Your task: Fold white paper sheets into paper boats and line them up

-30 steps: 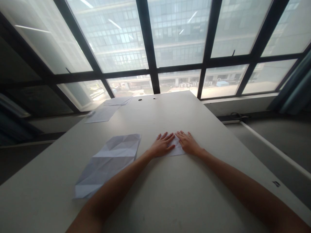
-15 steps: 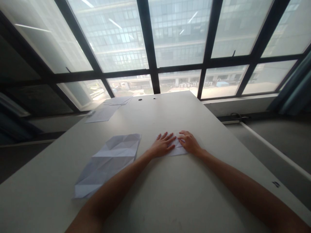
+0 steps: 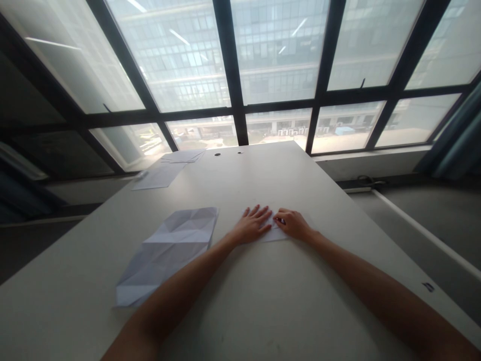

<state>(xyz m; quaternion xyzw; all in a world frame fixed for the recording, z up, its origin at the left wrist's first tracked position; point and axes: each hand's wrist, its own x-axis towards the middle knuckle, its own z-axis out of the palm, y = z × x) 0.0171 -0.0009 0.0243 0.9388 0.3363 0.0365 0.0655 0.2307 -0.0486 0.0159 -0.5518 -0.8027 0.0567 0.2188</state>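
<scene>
My left hand [image 3: 250, 226] lies flat with its fingers spread, pressing on a small folded sheet of white paper [image 3: 275, 235] in the middle of the table. At the sheet's right side, my right hand [image 3: 294, 223] is closed, thumb and fingertips drawn together in a pinch at the paper. Both hands cover much of the sheet; its near edge shows between them. To the left of my left forearm is a larger creased white paper [image 3: 171, 245] with several fold lines, partly hidden by that arm.
Flat white sheets [image 3: 156, 176] lie at the far left of the white table [image 3: 259, 180]. Two small holes, one of them a dark hole [image 3: 217, 154], sit near the far edge. A small dark mark [image 3: 428, 287] is near the right edge. Large windows stand beyond.
The fingers of my right hand have curled in from a looser, more extended pose to a pinch on the paper. My left hand stays flat in place.
</scene>
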